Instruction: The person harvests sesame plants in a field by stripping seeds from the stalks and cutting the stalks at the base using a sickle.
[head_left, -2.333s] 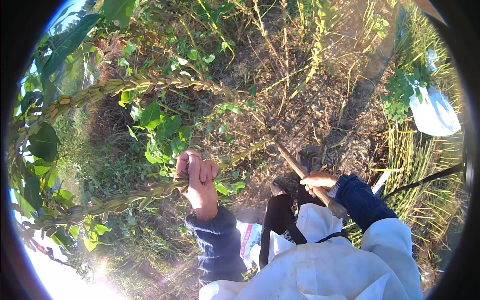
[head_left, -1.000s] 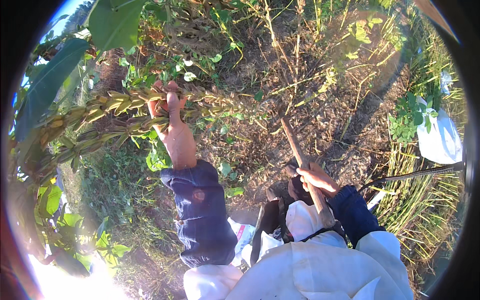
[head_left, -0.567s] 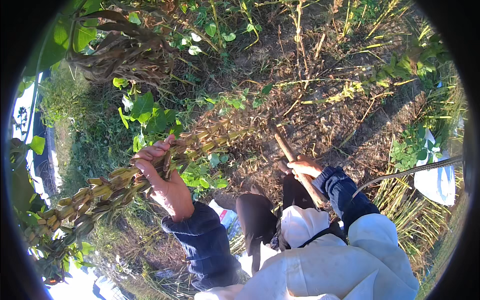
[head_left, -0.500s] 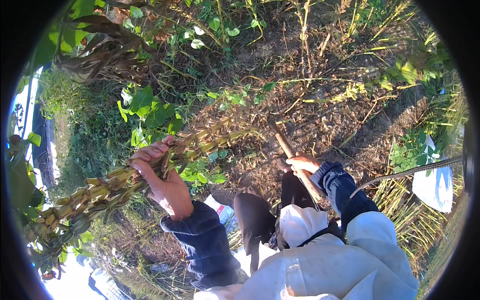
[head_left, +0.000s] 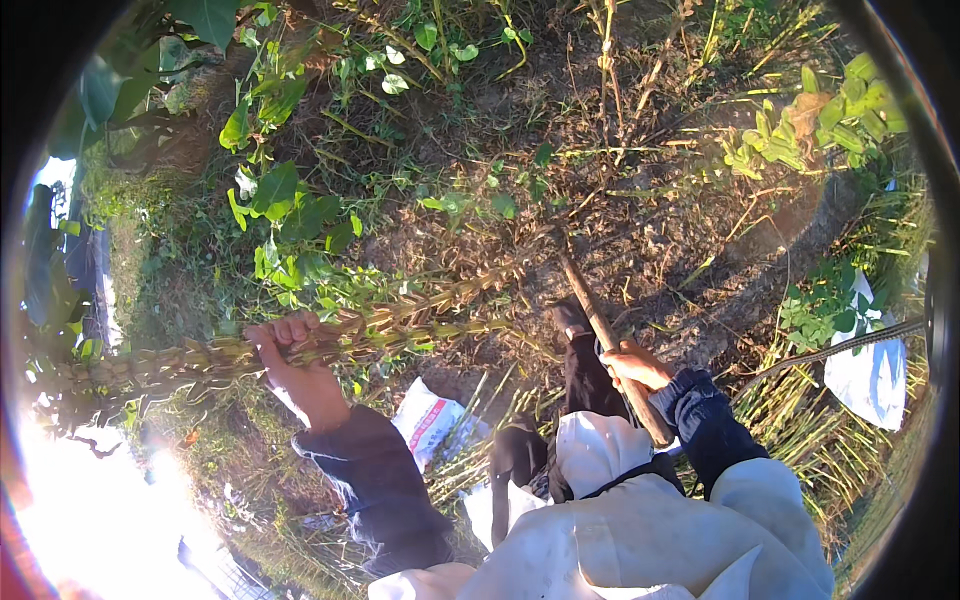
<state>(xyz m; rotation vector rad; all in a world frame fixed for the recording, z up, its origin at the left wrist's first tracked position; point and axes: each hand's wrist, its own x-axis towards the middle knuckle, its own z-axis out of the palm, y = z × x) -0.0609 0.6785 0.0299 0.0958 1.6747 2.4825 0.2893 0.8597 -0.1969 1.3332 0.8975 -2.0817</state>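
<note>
My left hand [head_left: 303,372] is closed round a bunch of sesame stalks [head_left: 415,340], lined with dry, yellow-brown pods. The stalks lie slantwise, their thin ends at the left and their lower parts running toward the ground at the centre. My right hand [head_left: 638,368] grips a wooden tool handle [head_left: 592,305]. Its far end reaches down near the foot of the stalks, where a dark head is hard to make out against the soil.
Cut stalks [head_left: 800,440] lie at the right beside a white bag [head_left: 868,375]. A white and red printed sack [head_left: 428,422] rests near my left forearm. Leafy green plants [head_left: 285,215] grow at the left, and green pods [head_left: 840,115] stand at the upper right.
My left hand has moved slightly left and down, and the stalks lean lower. My right hand and the handle have shifted a little right and toward me.
</note>
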